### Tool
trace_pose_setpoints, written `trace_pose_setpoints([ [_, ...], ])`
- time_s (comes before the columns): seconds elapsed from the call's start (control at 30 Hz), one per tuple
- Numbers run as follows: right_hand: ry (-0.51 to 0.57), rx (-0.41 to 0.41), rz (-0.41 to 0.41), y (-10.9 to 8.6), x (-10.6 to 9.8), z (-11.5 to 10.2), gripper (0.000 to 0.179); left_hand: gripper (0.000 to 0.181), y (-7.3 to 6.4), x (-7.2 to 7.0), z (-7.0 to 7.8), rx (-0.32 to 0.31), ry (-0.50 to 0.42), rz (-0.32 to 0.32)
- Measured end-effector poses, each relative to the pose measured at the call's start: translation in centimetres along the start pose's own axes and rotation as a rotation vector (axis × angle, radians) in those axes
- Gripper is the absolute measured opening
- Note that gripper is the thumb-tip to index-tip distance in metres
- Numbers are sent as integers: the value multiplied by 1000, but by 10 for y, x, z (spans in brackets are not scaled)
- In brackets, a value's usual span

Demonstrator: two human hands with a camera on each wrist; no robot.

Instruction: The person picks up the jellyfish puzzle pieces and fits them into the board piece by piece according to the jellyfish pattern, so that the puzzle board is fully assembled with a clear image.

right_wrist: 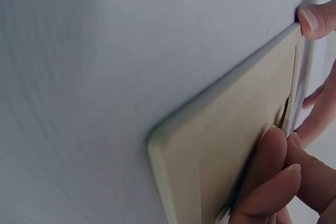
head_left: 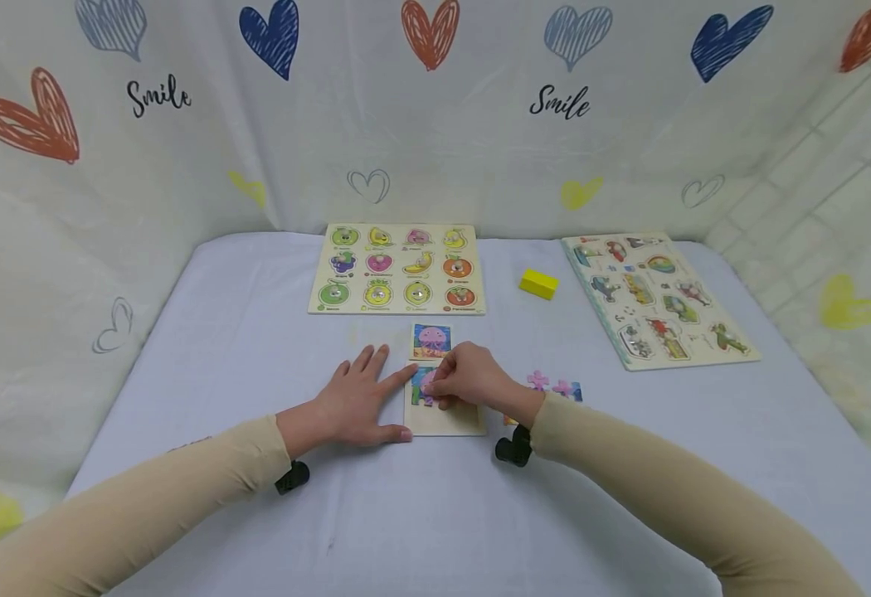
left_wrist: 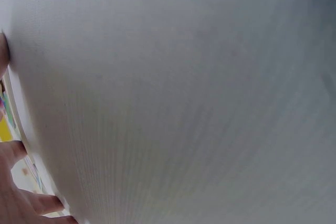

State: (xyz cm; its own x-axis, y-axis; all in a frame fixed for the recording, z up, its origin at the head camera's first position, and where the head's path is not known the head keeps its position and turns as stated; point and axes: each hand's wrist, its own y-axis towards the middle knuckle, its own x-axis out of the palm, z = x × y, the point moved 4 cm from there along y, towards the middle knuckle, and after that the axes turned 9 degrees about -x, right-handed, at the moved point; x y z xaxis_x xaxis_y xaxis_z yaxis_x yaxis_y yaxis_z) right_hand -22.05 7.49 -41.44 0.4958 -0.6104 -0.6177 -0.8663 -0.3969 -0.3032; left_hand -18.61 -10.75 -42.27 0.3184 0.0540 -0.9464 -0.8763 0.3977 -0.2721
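A wooden puzzle tray (head_left: 446, 421) lies in the middle of the table, its upper left part filled with pieces of a pink jellyfish picture (head_left: 420, 388). My left hand (head_left: 357, 402) is spread flat at its left side, thumb by the lower left corner and index finger at the upper edge. Over the tray, my right hand (head_left: 473, 375) pinches a small puzzle piece, mostly hidden by the fingers. The right wrist view shows those fingertips (right_wrist: 273, 142) right at the tray's surface. Just above the tray sits a jellyfish picture card (head_left: 431, 342).
Loose jigsaw pieces (head_left: 562, 388) lie right of the tray, partly behind my right forearm. A fruit puzzle board (head_left: 396, 278) stands farther back, with a yellow block (head_left: 538, 283) beside it. A toy-picture board (head_left: 659, 300) lies at the right.
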Motion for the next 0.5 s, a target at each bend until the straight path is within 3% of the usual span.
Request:
trace_pose_setpoints([
  [0.5, -99, 26, -31, 6, -2, -6, 25, 94, -1, -1, 1, -2, 1, -1],
])
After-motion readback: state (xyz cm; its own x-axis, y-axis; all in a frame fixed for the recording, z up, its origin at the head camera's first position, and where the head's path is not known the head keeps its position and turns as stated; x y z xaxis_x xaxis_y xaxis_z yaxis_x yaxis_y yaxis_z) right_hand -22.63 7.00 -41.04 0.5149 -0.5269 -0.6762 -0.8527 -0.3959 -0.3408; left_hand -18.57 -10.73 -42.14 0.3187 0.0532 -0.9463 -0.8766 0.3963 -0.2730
